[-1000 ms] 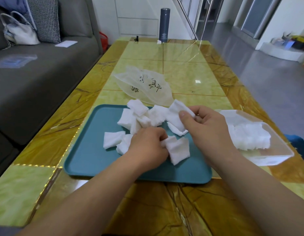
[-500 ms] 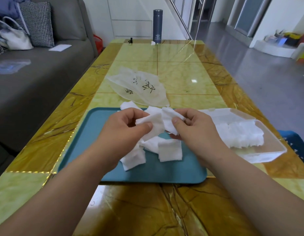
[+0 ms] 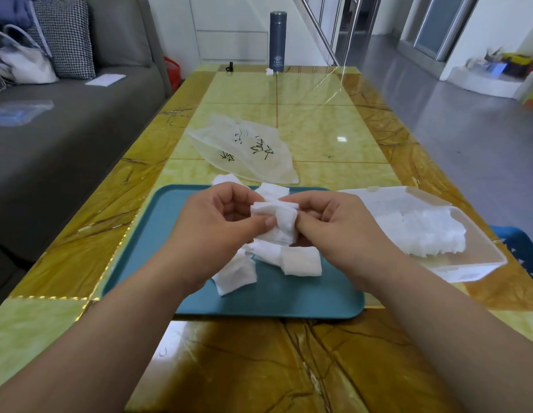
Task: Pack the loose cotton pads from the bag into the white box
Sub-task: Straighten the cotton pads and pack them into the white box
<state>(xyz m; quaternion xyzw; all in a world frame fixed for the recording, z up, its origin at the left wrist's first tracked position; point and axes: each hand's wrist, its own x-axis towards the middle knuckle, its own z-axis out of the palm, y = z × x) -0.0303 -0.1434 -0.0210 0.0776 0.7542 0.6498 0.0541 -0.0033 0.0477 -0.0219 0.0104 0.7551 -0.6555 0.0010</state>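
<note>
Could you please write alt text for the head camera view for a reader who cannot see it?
The left hand and the right hand pinch a stack of cotton pads between them above a teal tray, where more loose pads lie. At the right an open white box holds packed pads; a clear bag lies beyond the tray on the yellow table.

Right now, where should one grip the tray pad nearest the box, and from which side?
Likely pinch the pad at its near right corner, from above on the right: it lies flat on the tray, that corner free, its left edge against other pads.
</note>
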